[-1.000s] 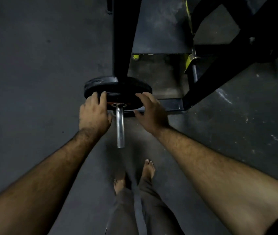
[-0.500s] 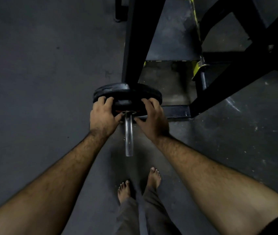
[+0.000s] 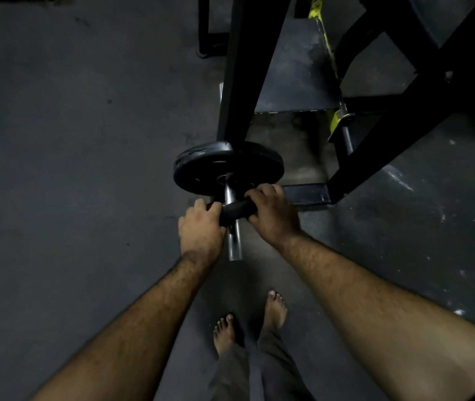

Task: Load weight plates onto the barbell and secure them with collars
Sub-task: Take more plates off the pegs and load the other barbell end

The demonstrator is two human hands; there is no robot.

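Holding a small black plate point(image 3: 237, 212) on the shiny bar point(image 3: 234, 241) | left hand point(image 3: 201, 231) grips its left edge | right hand point(image 3: 272, 217) grips its right edge | big black plate point(image 3: 201, 169) sits further up the bar, just past it

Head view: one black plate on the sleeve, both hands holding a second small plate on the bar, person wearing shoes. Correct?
Not quite. The head view shows bare feet, not shoes. The rest holds: one black plate on the sleeve, left hand and right hand holding the second small plate on the bar.
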